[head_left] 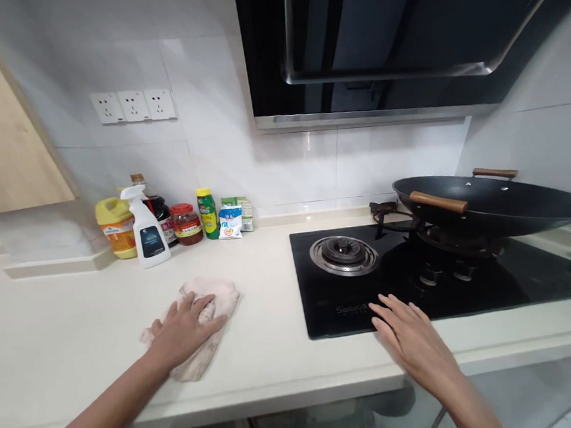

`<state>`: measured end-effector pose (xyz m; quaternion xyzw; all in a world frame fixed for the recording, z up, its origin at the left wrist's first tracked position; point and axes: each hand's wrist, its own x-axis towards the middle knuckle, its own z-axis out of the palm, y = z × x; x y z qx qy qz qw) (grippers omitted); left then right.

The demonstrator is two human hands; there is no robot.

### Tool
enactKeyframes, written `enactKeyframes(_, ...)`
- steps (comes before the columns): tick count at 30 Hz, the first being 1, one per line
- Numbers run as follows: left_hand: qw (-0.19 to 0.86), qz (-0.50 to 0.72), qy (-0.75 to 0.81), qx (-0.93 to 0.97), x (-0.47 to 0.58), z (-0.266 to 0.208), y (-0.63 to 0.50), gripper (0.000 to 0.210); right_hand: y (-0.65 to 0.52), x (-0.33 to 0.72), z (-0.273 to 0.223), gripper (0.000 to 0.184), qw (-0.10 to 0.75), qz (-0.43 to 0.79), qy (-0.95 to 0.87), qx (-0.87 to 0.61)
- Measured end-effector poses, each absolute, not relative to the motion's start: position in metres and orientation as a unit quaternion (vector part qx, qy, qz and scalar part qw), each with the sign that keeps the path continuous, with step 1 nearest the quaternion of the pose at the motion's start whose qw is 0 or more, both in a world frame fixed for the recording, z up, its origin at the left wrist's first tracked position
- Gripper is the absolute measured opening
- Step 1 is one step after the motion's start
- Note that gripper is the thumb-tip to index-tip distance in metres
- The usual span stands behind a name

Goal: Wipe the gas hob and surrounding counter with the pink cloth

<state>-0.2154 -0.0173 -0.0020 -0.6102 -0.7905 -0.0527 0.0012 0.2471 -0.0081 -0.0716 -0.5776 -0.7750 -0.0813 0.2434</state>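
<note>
My left hand (185,329) presses down on a pale, stained cleaning cloth (215,297) on the white countertop (268,309). Its fingers bend into the cloth, which bunches up around them. My right hand (411,336) has its fingers stretched out over the front edge of the black gas stove (333,303), holding nothing. Whether its fingertips touch the glass I cannot tell. Behind the cloth stands a white spray bottle (150,232) with a dark label.
Along the wall are a yellow jug (118,232), a dark sauce bottle (158,208), a red-lidded jar (186,226), a green shaker (208,214) and small packets (230,223). A large wok (489,203) sits on the right burner. The range hood (371,46) hangs above.
</note>
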Motion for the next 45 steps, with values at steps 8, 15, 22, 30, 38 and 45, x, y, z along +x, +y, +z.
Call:
enactKeyframes(8, 0.023, -0.061, -0.812, -0.580, -0.206, 0.003, 0.064, 0.073, -0.011, 0.250, -0.073, 0.037, 0.375, -0.108, -0.765, -0.513)
enactKeyframes(15, 0.006, -0.090, -0.801, -0.592, -0.169, 0.001, 0.173, 0.074, -0.012, 0.256, -0.068, 0.021, 0.398, -0.140, -0.784, -0.456)
enactKeyframes(22, 0.001, -0.102, -0.810, -0.577, -0.133, 0.002, 0.257, 0.083, -0.006, 0.259, -0.069, 0.020, 0.365, -0.131, -0.797, -0.464)
enactKeyframes(30, 0.003, -0.100, -0.758, -0.645, -0.086, -0.005, 0.236, 0.071, -0.005, 0.254, -0.063, 0.020, 0.360, -0.109, -0.792, -0.480)
enactKeyframes(38, 0.002, -0.103, -0.734, -0.671, -0.059, -0.005, 0.142, 0.065, -0.009, 0.250, -0.060, 0.034, 0.314, -0.062, -0.774, -0.547)
enactKeyframes(45, -0.020, -0.094, -0.682, -0.725, -0.057, -0.001, 0.005, 0.060, -0.007, 0.251, -0.070, 0.047, 0.239, -0.105, -0.767, -0.586)
